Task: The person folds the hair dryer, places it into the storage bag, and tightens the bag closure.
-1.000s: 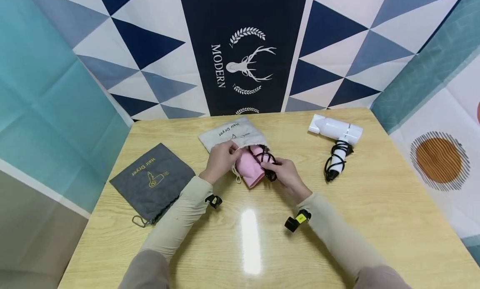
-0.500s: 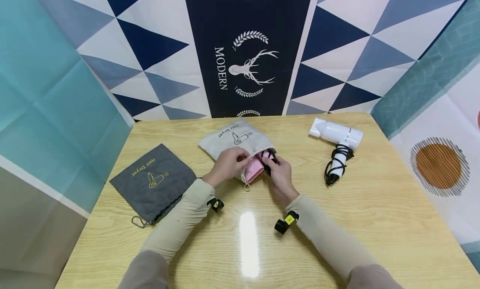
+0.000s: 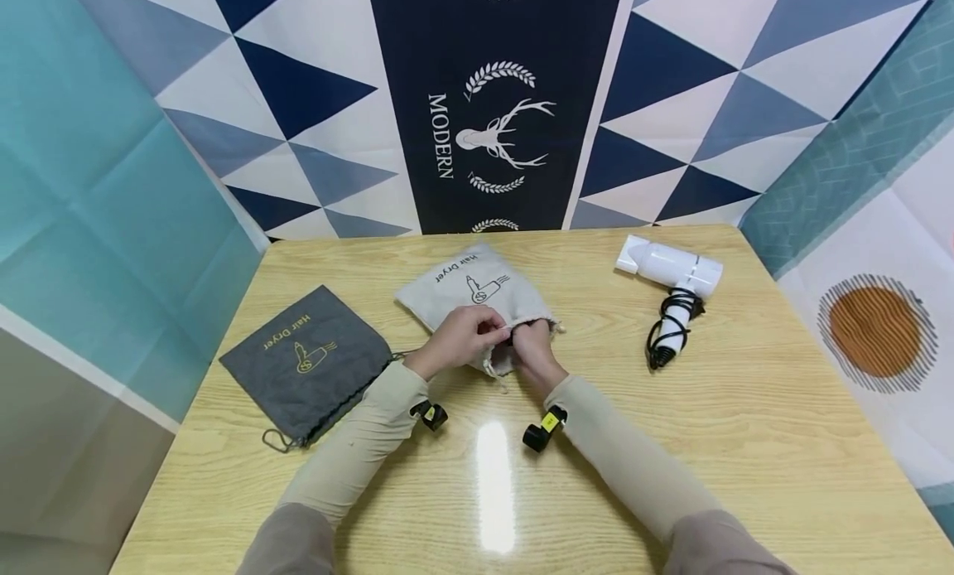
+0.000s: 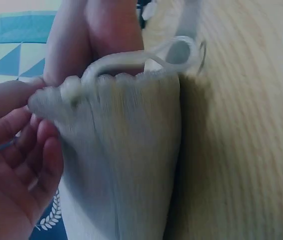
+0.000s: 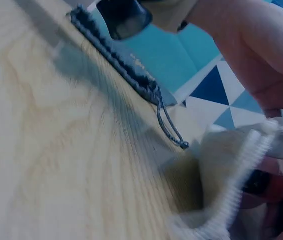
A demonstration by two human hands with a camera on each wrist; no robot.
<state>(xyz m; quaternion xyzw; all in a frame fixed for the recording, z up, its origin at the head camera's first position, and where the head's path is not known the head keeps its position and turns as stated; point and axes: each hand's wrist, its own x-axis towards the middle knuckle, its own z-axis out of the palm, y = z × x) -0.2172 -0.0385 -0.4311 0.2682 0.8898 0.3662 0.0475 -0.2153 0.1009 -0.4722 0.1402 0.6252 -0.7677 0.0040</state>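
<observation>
The pink dryer had just slipped from sight, so probably lay fully inside the pale bag (image 3: 456, 288) near the back edge of the table (image 3: 760, 409). The left hand (image 3: 460, 340) pinched the bag's rim; the right hand (image 3: 538, 351) was inside, its grip impossible to tell. The bag's long axis slanted, mouth pointing roughly toward the front right corner.

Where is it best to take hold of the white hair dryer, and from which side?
Probably the white hair dryer is best gripped across its barrel, from above: it lies on its side, barrel uncovered, while the black cord is wound round the handle.
</observation>
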